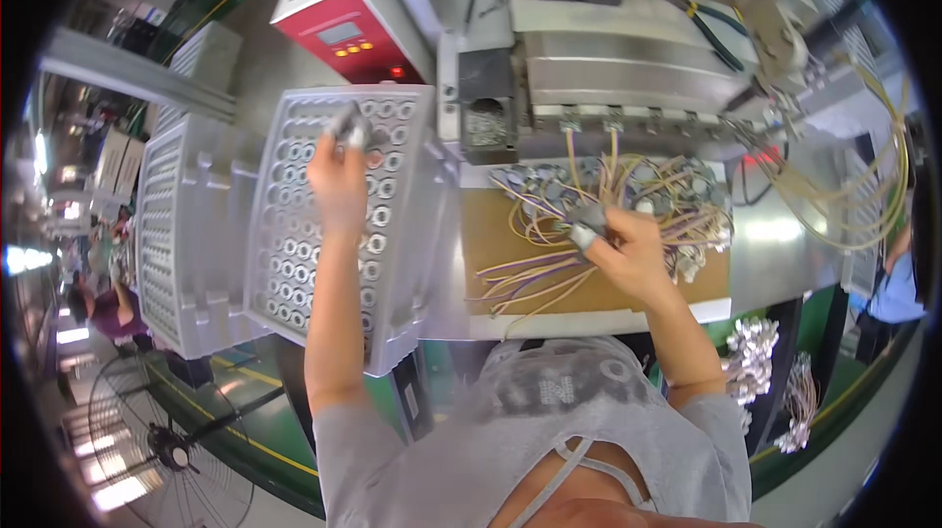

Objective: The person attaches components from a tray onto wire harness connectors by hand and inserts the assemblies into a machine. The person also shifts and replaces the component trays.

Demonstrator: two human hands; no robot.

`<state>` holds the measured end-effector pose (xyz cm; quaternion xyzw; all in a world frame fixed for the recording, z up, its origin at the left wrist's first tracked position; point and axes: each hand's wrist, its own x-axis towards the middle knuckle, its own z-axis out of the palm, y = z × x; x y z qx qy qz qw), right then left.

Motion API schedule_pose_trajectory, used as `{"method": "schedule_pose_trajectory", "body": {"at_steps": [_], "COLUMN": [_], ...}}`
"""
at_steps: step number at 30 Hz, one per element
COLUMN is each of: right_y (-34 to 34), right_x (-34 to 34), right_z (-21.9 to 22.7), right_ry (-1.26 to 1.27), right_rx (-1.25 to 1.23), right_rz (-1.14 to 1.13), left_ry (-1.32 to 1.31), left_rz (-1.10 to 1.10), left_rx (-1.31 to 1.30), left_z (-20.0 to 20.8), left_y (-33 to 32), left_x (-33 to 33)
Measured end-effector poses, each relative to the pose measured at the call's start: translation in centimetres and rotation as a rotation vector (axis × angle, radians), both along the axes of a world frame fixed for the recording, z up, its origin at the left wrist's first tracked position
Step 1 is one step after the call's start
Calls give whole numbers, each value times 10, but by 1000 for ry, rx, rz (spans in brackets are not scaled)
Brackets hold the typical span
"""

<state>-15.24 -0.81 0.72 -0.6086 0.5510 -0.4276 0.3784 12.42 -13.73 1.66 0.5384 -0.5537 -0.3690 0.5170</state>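
My left hand is over a pale grey plastic tray filled with rows of silver ring-shaped metal parts. Its fingertips pinch together near the tray's far side; they look grey and shiny, and blur hides what is between them. On the brown work mat, my right hand is closed, thumb against fingers, at a tangle of yellow and purple wires. A grey covering shows on its thumb. What it pinches is hard to make out. Grey round pieces lie among the wires behind it.
Behind the mat stands a metal fixture, with two wires rising to its front edge. Green-handled pliers lie on top. A red-and-white control box is behind the tray; another tray stands left. Yellow cables loop at right.
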Motion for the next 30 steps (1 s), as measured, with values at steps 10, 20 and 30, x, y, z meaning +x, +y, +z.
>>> {"method": "schedule_pose_trajectory", "body": {"at_steps": [10,20,30], "right_y": [3,7,12], "right_x": [12,8,7], "right_z": [5,7,1], "right_ry": [-285,-393,-244], "right_rx": [75,116,124], "right_rz": [19,21,98], "left_ry": [528,537,406], "left_rz": [-473,-531,-428], "left_rx": [455,330,254], "left_z": [-11,-12,-11], "left_y": [125,130,128], "left_x": [-94,-105,-115]}}
